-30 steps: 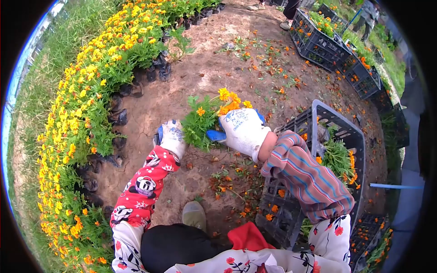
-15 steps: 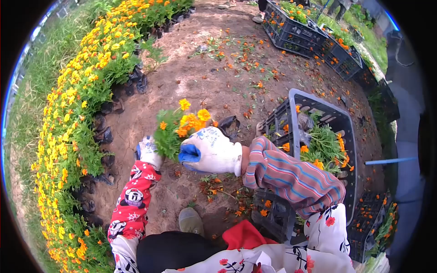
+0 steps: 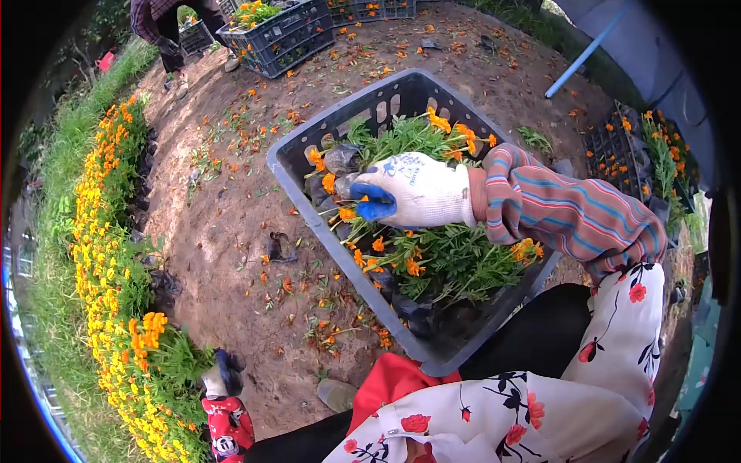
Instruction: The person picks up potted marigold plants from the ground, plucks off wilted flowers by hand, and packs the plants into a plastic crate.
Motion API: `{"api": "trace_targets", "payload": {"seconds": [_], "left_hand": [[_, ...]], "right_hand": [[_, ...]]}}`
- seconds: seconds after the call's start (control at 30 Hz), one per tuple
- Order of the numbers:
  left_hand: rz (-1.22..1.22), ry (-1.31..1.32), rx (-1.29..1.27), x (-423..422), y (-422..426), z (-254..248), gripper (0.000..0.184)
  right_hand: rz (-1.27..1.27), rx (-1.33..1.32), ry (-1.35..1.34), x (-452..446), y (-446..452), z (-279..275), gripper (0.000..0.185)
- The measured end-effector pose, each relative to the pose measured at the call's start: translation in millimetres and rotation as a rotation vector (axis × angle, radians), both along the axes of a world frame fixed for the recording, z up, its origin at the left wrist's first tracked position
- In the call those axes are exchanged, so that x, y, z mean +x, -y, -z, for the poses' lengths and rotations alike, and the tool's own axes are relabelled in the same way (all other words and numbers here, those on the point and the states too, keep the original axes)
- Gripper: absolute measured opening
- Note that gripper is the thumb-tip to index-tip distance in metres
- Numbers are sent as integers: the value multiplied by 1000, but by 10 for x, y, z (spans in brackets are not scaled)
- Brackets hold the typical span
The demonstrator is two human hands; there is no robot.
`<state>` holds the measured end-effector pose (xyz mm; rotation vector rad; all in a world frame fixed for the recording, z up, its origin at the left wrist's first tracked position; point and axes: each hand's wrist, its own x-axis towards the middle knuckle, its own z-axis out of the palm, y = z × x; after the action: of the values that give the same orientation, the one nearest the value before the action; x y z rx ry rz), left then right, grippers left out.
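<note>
Right hand (image 3: 413, 190): in a white glove with blue fingertips, over the crate among its plants; fingers curled inward, though whether they pinch anything I cannot tell.
Left hand (image 3: 214, 383): gloved, low on the left against the potted marigold; its fingers are mostly hidden, so I cannot tell their grip.
Potted marigold (image 3: 179, 355): beside the left hand, orange blooms leaning toward the flower row.
Plants (image 3: 471, 266): lying tilted inside the crate, orange blooms near its sides, some dark root bags showing.
Crate (image 3: 444, 361): dark plastic, slotted walls, on the ground before the person's knees.
Ground (image 3: 224, 220): brown soil strewn with orange petals.
Flower row (image 3: 100, 285): yellow and orange, along the left, bordered by grass (image 3: 58, 270).
Far crates (image 3: 282, 46): at the top, holding more flowers.
Co-worker (image 3: 164, 23): upper left, in a checked sleeve, near the far crates.
Blue pole (image 3: 587, 54): upper right, slanting.
</note>
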<state>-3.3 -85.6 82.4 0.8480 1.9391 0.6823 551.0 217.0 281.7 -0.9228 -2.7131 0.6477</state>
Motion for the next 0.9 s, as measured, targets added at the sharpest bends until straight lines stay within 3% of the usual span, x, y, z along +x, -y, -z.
{"api": "trace_targets", "payload": {"seconds": [0.03,0.07,0.1,0.2,0.23,0.27,0.3,0.4,0.47,0.5,0.53,0.6,0.67,0.73,0.77,0.83,0.9], "left_hand": [[-352,325,-60,545,-361,-754,32],[-206,128,117,1027,-643,-1300,28],[-164,71,106,1271,-831,-1654,24],[-12,-53,-23,2011,-1385,-2525,18],[258,-282,316,2053,-1496,-2475,15],[232,-210,243,2512,-1680,-2722,15],[203,-144,169,2970,-1865,-2966,16],[700,-426,380,3373,-2350,-2910,19],[750,-494,59,3842,-2677,-2855,24],[858,-612,28,3994,-2820,-2739,25],[970,-779,-7,4150,-2952,-2568,27],[1142,-1170,20,4459,-3193,-2065,31],[1020,-1147,165,4719,-3194,-1477,37],[1045,-1153,-91,4780,-3257,-790,44],[1203,-1040,170,4671,-3288,-652,41],[1216,-864,276,4468,-3390,-603,38],[1464,-647,304,4319,-3482,-837,46]], "right_hand": [[-8,-129,198,175,14,48,31],[-26,-34,109,382,71,333,38],[-40,22,246,466,78,492,47],[-6,115,248,480,89,922,56],[-46,69,281,429,120,991,57],[-95,-17,415,344,171,937,59],[-103,56,281,270,219,1275,58],[-16,445,516,-125,374,2192,55],[23,440,704,-415,361,2586,56],[-39,316,664,-195,456,1675,56],[-166,402,735,-257,415,2019,54],[-160,368,738,-266,442,2063,50],[-143,332,698,-249,455,2077,46],[-128,308,657,-210,461,2110,42],[-121,292,633,-192,460,2113,40],[-100,233,559,-139,473,2127,36],[-66,152,450,-87,484,2124,32]]}}
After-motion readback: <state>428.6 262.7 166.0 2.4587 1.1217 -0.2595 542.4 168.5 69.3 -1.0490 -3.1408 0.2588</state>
